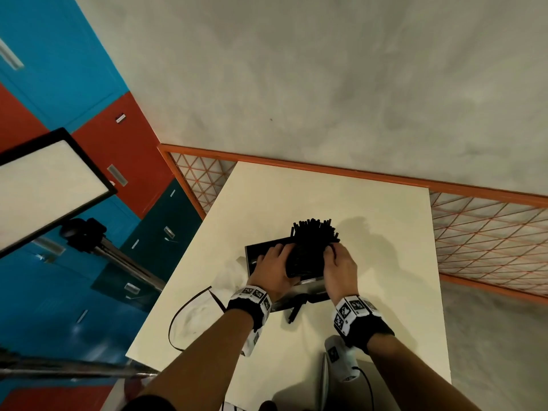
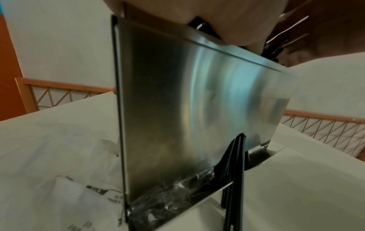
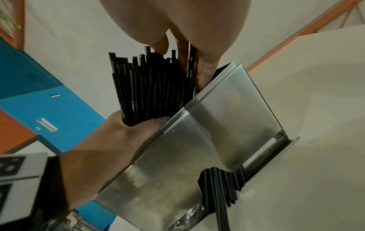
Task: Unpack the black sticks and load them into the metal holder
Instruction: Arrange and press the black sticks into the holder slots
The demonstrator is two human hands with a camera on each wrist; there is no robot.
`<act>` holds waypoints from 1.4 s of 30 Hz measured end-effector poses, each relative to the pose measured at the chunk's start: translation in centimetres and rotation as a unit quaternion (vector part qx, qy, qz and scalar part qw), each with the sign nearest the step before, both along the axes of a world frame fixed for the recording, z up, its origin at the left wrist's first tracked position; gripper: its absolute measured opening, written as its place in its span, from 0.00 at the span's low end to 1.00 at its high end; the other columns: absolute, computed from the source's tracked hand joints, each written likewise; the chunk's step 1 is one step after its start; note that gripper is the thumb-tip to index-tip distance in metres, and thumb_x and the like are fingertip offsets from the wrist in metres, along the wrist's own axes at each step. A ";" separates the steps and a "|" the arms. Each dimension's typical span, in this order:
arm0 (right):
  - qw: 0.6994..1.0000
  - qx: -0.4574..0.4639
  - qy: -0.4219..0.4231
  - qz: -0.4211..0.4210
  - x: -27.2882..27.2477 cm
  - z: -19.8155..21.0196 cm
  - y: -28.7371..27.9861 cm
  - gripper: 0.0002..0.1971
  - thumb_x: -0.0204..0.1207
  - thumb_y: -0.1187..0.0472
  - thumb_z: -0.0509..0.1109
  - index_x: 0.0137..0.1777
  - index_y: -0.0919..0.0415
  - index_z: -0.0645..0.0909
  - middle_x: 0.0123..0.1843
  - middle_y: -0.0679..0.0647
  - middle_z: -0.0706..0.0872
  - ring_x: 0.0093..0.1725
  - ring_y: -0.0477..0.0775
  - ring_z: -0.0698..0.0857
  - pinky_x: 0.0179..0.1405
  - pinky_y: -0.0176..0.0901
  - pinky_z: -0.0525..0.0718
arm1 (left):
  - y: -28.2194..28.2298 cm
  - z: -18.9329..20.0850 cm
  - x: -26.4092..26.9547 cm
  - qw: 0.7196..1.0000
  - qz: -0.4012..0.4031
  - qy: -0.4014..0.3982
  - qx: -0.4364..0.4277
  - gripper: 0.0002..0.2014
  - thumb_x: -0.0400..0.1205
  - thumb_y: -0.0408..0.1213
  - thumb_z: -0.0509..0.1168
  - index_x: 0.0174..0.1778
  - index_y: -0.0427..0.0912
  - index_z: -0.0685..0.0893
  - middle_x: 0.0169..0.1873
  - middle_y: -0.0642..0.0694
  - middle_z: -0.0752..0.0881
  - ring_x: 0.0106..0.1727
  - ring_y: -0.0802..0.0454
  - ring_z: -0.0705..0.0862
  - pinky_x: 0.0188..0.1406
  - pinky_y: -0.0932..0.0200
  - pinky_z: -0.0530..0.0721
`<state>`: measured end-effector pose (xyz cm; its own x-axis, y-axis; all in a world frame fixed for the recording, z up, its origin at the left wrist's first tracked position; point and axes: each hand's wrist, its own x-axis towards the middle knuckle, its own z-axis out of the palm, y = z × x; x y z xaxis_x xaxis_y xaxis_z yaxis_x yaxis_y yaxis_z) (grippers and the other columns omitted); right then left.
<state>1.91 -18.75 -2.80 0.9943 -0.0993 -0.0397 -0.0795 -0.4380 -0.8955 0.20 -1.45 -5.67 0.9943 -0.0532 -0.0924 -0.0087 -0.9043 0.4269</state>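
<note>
- While the metal holder (image 1: pixel 308 289) stands on the bench (image 1: pixel 385 221), the black sticks (image 1: pixel 314 232) rise from its open top in a fanned bundle.
- Left hand (image 1: pixel 274 266) wraps its fingers (image 3: pixel 156 123) round the bundle at the holder's rim.
- Right hand (image 1: pixel 341 265) pinches sticks with curled fingers (image 3: pixel 205 68).
- A few sticks (image 2: pixel 234 168) poke from the holder's bottom slot.
- A plastic bag (image 1: pixel 192 312) lies beside it.

Lighting is dim and warm. A lit panel (image 1: pixel 44 179) stands at left in the head view. Soft shadows fall rightward across the surface (image 1: pixel 385 232). Wide-angle bending curves the rail (image 1: pixel 341 170). Both wrist views are blurred; the holder (image 2: pixel 197 101) shows bluish glare.
</note>
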 end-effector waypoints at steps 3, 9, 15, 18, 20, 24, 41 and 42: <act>0.998 -0.009 0.043 0.052 0.3 0.2 -0.3 0.11 0.86 0.60 0.56 0.52 0.62 0.79 0.48 0.60 0.85 0.50 0.63 0.82 0.45 0.46 0.73 | -0.2 0.0 -0.2 1.000 0.003 -0.019 0.012 0.40 0.76 0.63 0.71 0.81 0.53 0.65 0.72 0.49 0.75 0.73 0.46 0.73 0.73 0.40 0.71; 0.996 -0.065 -0.057 -0.022 2.3 2.4 -1.5 0.12 0.77 0.70 0.64 0.57 0.64 0.83 0.58 0.57 0.81 0.52 0.61 0.84 0.50 0.42 0.77 | -0.5 0.1 0.0 1.000 0.014 -0.002 0.028 0.45 0.70 0.77 0.63 0.75 0.49 0.70 0.67 0.49 0.74 0.69 0.46 0.75 0.72 0.39 0.74; 0.988 -0.093 -0.088 0.091 5.0 5.3 1.5 0.25 0.75 0.48 0.72 0.70 0.53 0.73 0.66 0.52 0.75 0.61 0.53 0.79 0.58 0.46 0.80 | -0.4 0.2 0.0 0.998 0.038 -0.016 -0.037 0.47 0.63 0.76 0.71 0.70 0.48 0.72 0.61 0.53 0.72 0.64 0.49 0.76 0.67 0.45 0.81; 0.961 -0.198 -0.053 0.184 6.0 5.7 3.2 0.30 0.72 0.39 0.71 0.72 0.44 0.68 0.66 0.53 0.74 0.64 0.59 0.77 0.57 0.57 0.84 | -0.4 0.1 -0.1 0.997 0.043 -0.033 -0.058 0.50 0.59 0.77 0.74 0.68 0.46 0.71 0.60 0.53 0.72 0.64 0.51 0.74 0.67 0.50 0.80; 0.938 -0.262 -0.025 0.224 6.5 5.7 4.0 0.31 0.71 0.36 0.71 0.72 0.42 0.68 0.67 0.53 0.73 0.64 0.60 0.78 0.54 0.57 0.84 | -0.4 -0.1 -0.1 0.995 0.049 -0.042 -0.072 0.50 0.59 0.76 0.75 0.68 0.46 0.71 0.60 0.53 0.71 0.64 0.52 0.74 0.68 0.51 0.80; 0.900 -0.350 -0.007 0.258 6.9 4.6 5.0 0.25 0.73 0.35 0.69 0.67 0.43 0.75 0.63 0.53 0.75 0.63 0.60 0.78 0.51 0.56 0.83 | -0.2 -0.3 0.0 0.989 0.071 -0.068 -0.109 0.51 0.59 0.73 0.74 0.70 0.43 0.70 0.62 0.50 0.71 0.64 0.50 0.75 0.68 0.49 0.81; 0.908 -0.237 -0.072 0.338 7.5 4.6 2.5 0.02 0.81 0.60 0.67 0.48 0.57 0.79 0.43 0.54 0.87 0.42 0.55 0.84 0.43 0.45 0.83 | 0.0 0.0 0.1 0.993 0.031 -0.010 -0.117 0.61 0.63 0.75 0.73 0.87 0.51 0.56 0.80 0.53 0.65 0.80 0.49 0.70 0.79 0.43 0.73; 0.911 -0.224 -0.067 0.339 7.4 4.7 2.5 0.01 0.81 0.60 0.67 0.48 0.56 0.79 0.42 0.53 0.87 0.41 0.53 0.84 0.42 0.42 0.82 | 0.0 0.0 0.0 0.992 0.032 -0.009 -0.118 0.60 0.63 0.74 0.74 0.87 0.52 0.55 0.80 0.53 0.65 0.80 0.49 0.70 0.79 0.43 0.73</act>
